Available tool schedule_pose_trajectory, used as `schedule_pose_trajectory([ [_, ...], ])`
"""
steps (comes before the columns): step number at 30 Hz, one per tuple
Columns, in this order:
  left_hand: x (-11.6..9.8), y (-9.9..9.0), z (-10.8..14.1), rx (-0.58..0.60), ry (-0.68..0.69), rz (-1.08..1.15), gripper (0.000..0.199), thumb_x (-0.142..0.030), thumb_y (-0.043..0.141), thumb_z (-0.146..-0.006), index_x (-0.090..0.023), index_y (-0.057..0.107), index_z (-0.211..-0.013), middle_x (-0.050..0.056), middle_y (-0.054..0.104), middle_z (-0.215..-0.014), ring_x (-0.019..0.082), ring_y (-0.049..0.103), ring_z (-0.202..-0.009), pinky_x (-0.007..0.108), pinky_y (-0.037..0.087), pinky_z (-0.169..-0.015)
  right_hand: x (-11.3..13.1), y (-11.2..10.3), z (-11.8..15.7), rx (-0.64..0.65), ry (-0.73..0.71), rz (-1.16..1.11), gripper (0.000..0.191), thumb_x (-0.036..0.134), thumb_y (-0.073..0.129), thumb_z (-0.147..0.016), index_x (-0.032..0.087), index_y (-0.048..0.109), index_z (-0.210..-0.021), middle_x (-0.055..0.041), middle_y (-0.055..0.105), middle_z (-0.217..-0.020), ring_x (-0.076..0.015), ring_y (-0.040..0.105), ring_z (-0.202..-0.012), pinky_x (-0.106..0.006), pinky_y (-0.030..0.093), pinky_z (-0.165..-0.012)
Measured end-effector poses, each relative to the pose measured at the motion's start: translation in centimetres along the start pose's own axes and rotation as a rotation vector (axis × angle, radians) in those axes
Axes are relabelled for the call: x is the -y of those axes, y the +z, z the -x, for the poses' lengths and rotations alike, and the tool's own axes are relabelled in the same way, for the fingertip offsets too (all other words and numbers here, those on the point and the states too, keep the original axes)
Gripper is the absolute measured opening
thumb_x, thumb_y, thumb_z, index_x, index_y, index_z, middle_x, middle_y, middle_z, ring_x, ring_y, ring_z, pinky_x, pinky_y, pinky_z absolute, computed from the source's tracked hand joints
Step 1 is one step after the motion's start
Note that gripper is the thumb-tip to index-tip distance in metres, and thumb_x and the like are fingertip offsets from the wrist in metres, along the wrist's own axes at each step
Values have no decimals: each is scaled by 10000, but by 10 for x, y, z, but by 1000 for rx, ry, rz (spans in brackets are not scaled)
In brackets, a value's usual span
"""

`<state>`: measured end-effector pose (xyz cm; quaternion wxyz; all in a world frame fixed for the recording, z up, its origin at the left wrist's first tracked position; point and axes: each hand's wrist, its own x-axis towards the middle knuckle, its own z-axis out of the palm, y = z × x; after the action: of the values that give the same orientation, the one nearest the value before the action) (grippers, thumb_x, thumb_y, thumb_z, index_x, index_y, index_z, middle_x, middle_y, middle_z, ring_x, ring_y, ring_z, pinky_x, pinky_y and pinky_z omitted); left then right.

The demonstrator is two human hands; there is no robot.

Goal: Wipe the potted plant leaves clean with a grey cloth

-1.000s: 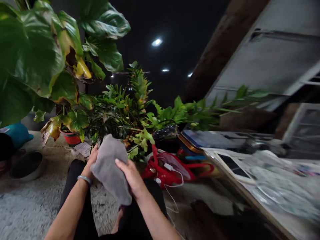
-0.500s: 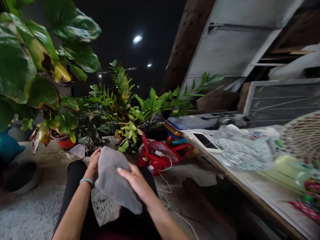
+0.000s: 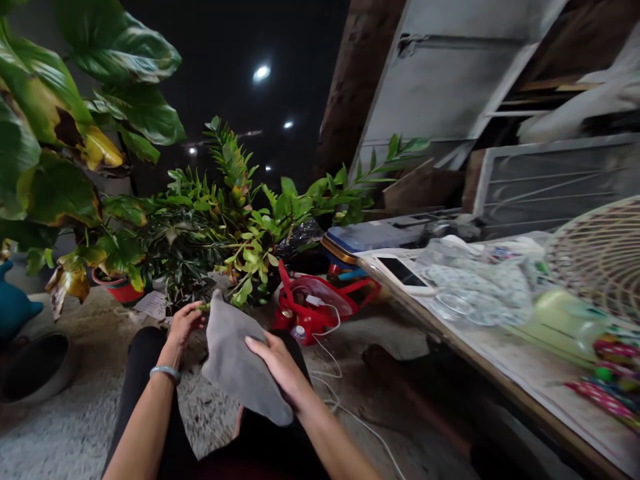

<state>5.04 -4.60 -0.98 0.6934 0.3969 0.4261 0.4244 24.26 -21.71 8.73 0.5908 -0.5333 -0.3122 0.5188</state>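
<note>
My right hand [image 3: 273,363] grips a grey cloth [image 3: 243,367], its thumb lying on top and the other fingers partly hidden. The cloth hangs in a folded, pointed shape above my lap. To its left, my left hand [image 3: 185,327] has its fingers drawn together, with a small greenish bit at the fingertips that I cannot make out. A narrow gap separates this hand from the cloth. Just beyond both hands are leafy potted plants [image 3: 240,220]. A bluish bracelet [image 3: 166,373] circles my left wrist.
A red bag [image 3: 320,313] with a white cable [image 3: 333,363] stands on the floor ahead. On the right, a table [image 3: 480,360] bears a white phone-like device [image 3: 403,273], plastic bags and a fan [image 3: 600,260]. A dark round pot [image 3: 37,367] sits at left.
My left hand has come away from the cloth's left edge, leaving a gap. The cloth in my right hand has shifted slightly right. The whole view has turned a little.
</note>
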Motion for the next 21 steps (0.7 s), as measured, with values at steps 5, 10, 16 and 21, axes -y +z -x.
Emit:
schedule_pose_trajectory([
  [5, -14, 11, 7, 17, 51, 143, 548, -320, 917, -567, -139, 719, -1045, 58, 732, -838, 160, 671, -667, 263, 536, -608, 48, -45, -11, -378, -121, -177, 477, 504, 826, -647, 197, 739, -1002, -58, 801, -878, -298, 755, -845, -405, 592, -789],
  [10, -18, 20, 9, 38, 66, 213, 536, -327, 907, -603, -153, 705, -1067, 73, 752, -902, 165, 683, -693, 278, 560, -618, 52, -27, -61, -334, -24, -376, 324, 462, 801, -623, 213, 726, -816, -39, 763, -698, -273, 751, -759, -381, 608, -742],
  [16, -16, 10, 7, -15, 62, 197, 570, -378, 910, -599, -140, 699, -1073, 65, 749, -844, 170, 689, -670, 277, 560, -612, 2, 8, -4, -29, 73, -100, 310, 463, 845, -644, 239, 771, -845, -41, 780, -781, -273, 747, -755, -377, 607, -708],
  [21, -14, 11, 10, 35, 61, 195, 582, -387, 899, -624, -132, 686, -1102, 103, 759, -917, 172, 696, -682, 294, 568, -651, 53, -38, -13, -353, -59, -332, 396, 521, 810, -685, 245, 740, -961, -11, 792, -815, -243, 760, -794, -329, 626, -727],
])
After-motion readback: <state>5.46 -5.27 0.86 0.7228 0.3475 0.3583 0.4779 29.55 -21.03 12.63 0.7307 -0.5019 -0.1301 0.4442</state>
